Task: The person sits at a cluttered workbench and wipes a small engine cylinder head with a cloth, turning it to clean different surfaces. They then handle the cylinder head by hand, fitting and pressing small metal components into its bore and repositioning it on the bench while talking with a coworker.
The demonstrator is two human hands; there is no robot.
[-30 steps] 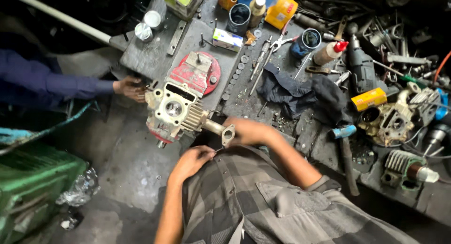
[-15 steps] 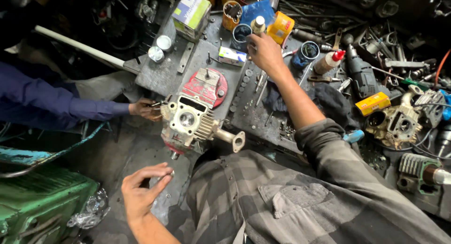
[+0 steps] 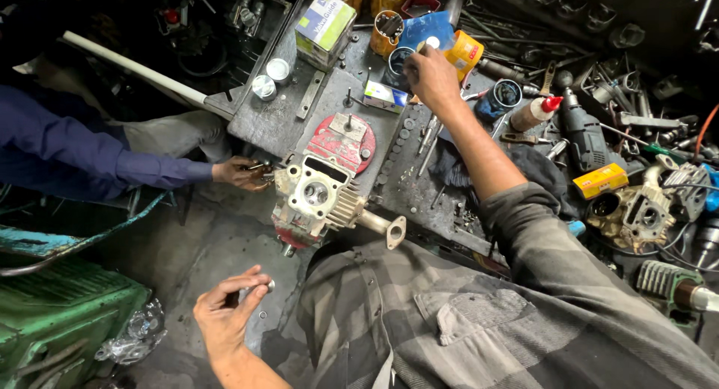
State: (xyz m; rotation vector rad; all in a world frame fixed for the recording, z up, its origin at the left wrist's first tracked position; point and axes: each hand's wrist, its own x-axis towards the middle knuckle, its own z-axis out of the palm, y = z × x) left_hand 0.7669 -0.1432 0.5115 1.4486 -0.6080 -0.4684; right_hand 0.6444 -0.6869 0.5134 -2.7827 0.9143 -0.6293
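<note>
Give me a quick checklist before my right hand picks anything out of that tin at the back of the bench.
1. Right hand at the tin: ok, fingers over its rim.
2. Tin contents: cannot tell, hand covers them.
3. Left hand free: not ok, its fingers pinch a small metal part.
4. Cylinder head steady on the bench: cannot tell; it overhangs the edge.
5. Other person's hand clear: not ok, it touches the head's left side.
</note>
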